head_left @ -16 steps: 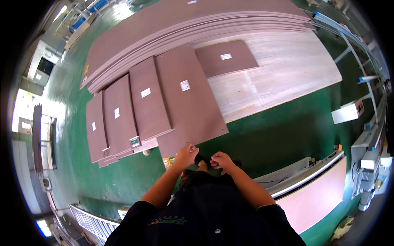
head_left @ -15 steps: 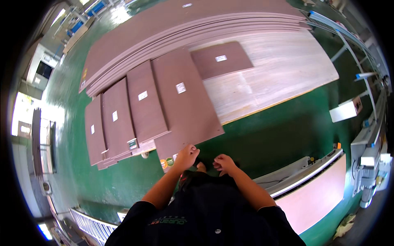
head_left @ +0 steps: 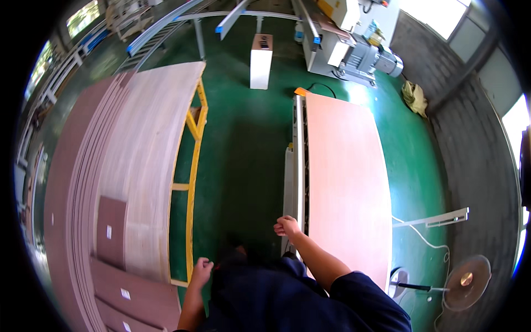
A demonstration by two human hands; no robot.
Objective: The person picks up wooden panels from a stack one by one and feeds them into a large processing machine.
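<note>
My left hand (head_left: 202, 270) hangs low, its fingers curled in and no object showing in them. It is nearest to the yellow frame (head_left: 191, 199) under the pale wood-grained board (head_left: 146, 133). My right hand (head_left: 287, 226) is also loosely closed, with nothing seen in it. Close beside it runs the long pale rail (head_left: 300, 160) along the pinkish board (head_left: 345, 177). I cannot tell whether the hand touches the rail. Brown panels with white labels, among them a small panel (head_left: 112, 246) and a larger panel (head_left: 141, 290), lie on my left.
Beyond the green floor strip (head_left: 238, 144) stands a white box (head_left: 261, 66). Blue-tipped roller rails (head_left: 166, 25) cross the far side, with a grey motor (head_left: 370, 61) on a machine. At right are a round fan (head_left: 467, 282) and a white cable (head_left: 437, 243).
My view has swung to the right, from the brown panels to the aisle between the two board stacks. My hands have moved farther apart, both still curled.
</note>
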